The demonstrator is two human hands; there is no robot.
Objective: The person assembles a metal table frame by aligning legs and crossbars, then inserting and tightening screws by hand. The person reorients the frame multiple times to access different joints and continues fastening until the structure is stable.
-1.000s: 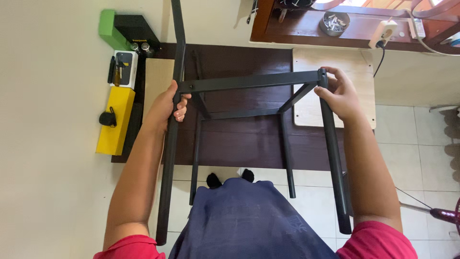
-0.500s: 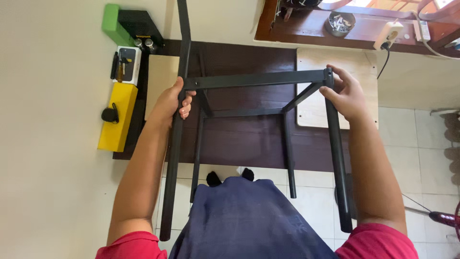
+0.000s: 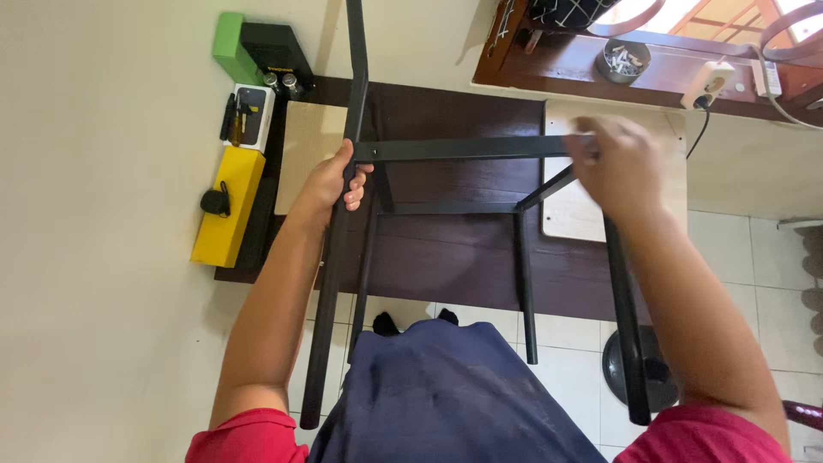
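Note:
A black metal frame (image 3: 467,150) of bars and legs is held up in front of me over a dark brown table (image 3: 463,257). My left hand (image 3: 330,180) is wrapped around the frame's long left bar, just beside the joint with the cross bar. My right hand (image 3: 621,167), blurred, sits at the right end of the cross bar where it meets the right leg (image 3: 626,343). Whether its fingers close on the bar I cannot tell. Two thinner legs (image 3: 525,283) hang down toward my dark blue lap.
A yellow box (image 3: 227,206), a green box (image 3: 229,47), a black case (image 3: 274,47) and a small device (image 3: 249,116) lie along the table's left edge. Two pale wooden boards (image 3: 304,150) rest on the table. A wooden shelf (image 3: 651,64) with a power strip (image 3: 711,81) stands beyond.
My right hand has lifted and shifted at the right corner of the frame, now blurred with motion. The left hand keeps its grip on the left bar.

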